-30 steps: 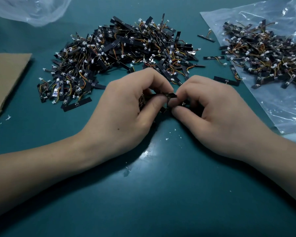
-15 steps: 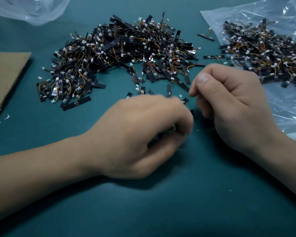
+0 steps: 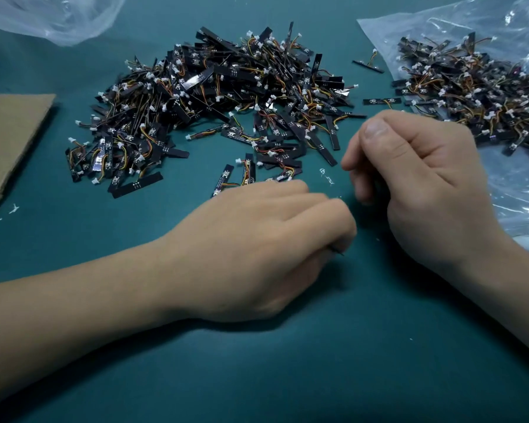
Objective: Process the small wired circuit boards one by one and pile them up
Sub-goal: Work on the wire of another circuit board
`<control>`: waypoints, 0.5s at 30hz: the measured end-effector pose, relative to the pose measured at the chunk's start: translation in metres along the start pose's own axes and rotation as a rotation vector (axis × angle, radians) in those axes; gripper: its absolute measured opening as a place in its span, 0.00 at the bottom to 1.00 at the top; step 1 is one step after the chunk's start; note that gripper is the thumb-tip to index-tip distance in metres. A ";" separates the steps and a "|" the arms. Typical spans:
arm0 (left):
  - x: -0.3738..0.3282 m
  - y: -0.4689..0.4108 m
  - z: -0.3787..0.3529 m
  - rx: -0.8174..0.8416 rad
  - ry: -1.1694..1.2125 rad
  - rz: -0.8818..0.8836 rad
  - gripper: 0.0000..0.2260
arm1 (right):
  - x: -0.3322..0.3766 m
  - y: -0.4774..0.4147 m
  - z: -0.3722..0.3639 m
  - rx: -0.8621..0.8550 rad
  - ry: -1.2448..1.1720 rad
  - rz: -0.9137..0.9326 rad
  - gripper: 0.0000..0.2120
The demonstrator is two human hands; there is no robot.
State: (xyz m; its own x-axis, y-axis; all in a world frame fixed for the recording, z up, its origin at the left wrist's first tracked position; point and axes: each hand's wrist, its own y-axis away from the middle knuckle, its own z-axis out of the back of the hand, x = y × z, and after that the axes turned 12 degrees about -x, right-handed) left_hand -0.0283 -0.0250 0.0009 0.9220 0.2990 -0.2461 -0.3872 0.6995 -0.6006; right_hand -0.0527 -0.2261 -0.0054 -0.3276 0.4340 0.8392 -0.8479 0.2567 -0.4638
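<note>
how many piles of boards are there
2. One large pile lies on the green table at centre; the other pile sits on the clear plastic bag at far right. Stray boards may be hidden.

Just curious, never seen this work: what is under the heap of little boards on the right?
A clear plastic bag lies spread under that heap, its crinkled edges showing beside it on the teal table. The boards cover the bag's middle, so anything there is hidden.

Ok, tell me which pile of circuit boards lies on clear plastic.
The far-right pile, on a clear plastic bag; the bigger middle pile lies on bare teal table.
</note>
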 end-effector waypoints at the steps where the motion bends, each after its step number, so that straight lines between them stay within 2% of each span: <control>1: -0.001 0.000 0.000 0.021 -0.026 0.045 0.04 | 0.000 0.000 0.000 0.002 0.001 -0.002 0.18; 4: 0.000 -0.002 0.001 0.054 -0.177 0.231 0.03 | 0.001 0.000 0.000 0.013 0.001 -0.010 0.18; 7: 0.004 -0.004 0.002 0.078 -0.334 0.294 0.04 | 0.002 0.000 0.000 0.019 0.007 -0.022 0.18; 11: 0.006 -0.001 0.000 0.105 -0.290 0.403 0.05 | 0.001 0.000 -0.001 0.025 0.013 -0.016 0.18; 13: 0.007 0.000 0.000 0.077 -0.262 0.395 0.05 | 0.001 0.000 -0.001 0.030 0.016 -0.014 0.18; 15: 0.008 0.000 -0.002 0.009 -0.257 0.283 0.05 | 0.001 0.000 -0.001 0.042 0.008 -0.016 0.18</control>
State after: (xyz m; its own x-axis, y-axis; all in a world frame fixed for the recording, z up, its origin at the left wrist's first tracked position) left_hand -0.0209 -0.0237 -0.0026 0.7467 0.6337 -0.2020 -0.6276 0.5709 -0.5294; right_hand -0.0528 -0.2246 -0.0048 -0.3104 0.4368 0.8443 -0.8700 0.2273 -0.4374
